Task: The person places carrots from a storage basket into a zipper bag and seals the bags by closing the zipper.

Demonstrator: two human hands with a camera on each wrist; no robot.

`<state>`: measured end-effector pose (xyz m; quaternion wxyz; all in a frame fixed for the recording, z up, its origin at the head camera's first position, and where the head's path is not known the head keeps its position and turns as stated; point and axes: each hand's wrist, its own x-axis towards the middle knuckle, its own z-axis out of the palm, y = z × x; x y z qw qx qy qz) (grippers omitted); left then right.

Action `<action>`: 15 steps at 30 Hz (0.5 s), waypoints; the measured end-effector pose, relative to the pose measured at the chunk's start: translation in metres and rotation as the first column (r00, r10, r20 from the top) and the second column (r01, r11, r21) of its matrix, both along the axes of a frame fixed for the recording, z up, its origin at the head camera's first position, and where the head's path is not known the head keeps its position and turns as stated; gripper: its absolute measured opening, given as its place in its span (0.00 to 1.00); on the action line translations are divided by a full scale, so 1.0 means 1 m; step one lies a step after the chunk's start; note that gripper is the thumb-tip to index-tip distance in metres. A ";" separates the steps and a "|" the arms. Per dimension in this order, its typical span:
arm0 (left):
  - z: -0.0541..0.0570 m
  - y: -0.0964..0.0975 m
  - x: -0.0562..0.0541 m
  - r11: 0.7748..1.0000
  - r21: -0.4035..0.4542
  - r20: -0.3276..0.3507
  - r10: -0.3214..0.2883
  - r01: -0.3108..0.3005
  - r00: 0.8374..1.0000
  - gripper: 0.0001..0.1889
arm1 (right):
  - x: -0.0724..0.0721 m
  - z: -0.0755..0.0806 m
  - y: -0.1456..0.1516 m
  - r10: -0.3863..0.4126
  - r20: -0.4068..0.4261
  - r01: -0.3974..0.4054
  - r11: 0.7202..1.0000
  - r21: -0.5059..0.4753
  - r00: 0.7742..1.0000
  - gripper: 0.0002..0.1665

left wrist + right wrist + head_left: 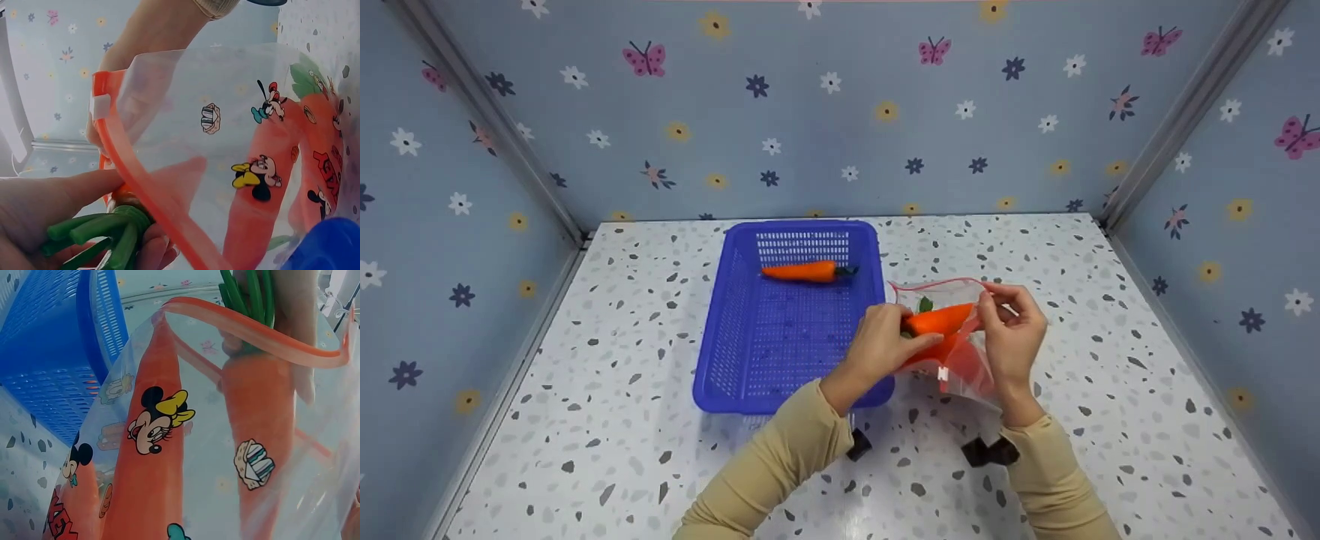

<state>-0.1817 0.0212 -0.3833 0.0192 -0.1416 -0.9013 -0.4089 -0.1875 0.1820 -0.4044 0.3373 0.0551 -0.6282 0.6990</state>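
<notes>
My left hand (877, 341) grips a carrot (941, 321) near its green stems (112, 230). The carrot's orange body points right and lies inside the mouth of a clear zip bag (971, 375) with a red-orange zip edge and cartoon prints. On the far side of the mouth, my right hand (1016, 330) pinches the bag's rim between thumb and fingers. Through the plastic in the right wrist view, the held carrot (261, 399) hangs tip down beside another carrot (149, 478) and a further carrot (81, 506) at the lower left.
A blue perforated basket (711, 322) stands left of the bag, close to my left hand. One carrot (802, 271) lies across its far end. Speckled white tabletop (607, 375) surrounds them, with patterned walls (840, 112) at the back and sides.
</notes>
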 end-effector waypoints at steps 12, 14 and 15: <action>-0.002 0.014 -0.004 0.979 0.184 -0.039 -0.083 0.089 0.996 0.20 | 0.000 0.002 0.001 -0.008 -0.006 0.008 1.000 0.003 1.000 0.06; -0.002 0.015 -0.003 0.968 0.223 -0.073 -0.101 0.115 0.992 0.20 | 0.001 0.002 0.001 -0.006 -0.001 0.006 1.000 0.011 1.000 0.06; -0.002 0.015 -0.003 0.965 0.232 -0.091 -0.105 0.123 0.990 0.19 | 0.001 0.002 0.001 -0.004 0.002 0.004 1.000 0.012 1.000 0.06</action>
